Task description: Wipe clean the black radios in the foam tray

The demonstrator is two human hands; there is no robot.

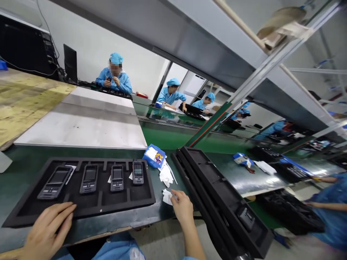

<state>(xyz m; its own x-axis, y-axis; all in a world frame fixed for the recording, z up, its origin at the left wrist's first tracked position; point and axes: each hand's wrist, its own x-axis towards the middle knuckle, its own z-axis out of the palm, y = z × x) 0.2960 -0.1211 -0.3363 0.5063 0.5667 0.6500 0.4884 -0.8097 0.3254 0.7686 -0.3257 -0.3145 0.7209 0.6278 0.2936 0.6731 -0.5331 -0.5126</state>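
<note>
A black foam tray lies on the green bench in front of me, with several dark handheld radios with small screens in its compartments. My left hand rests at the tray's near left edge, fingers stretched out and holding nothing. To the right of the tray, my right hand has its thumb and fingertips closed on a crumpled white tissue on the bench. More crumpled tissues lie just beyond it, beside a small blue box with white paper and a wrapper in it.
Stacked black trays stand on the right, the top one holding a dark device. A white board lies beyond my tray. Co-workers in blue sit across the line; another person works at far right. A shelf hangs overhead.
</note>
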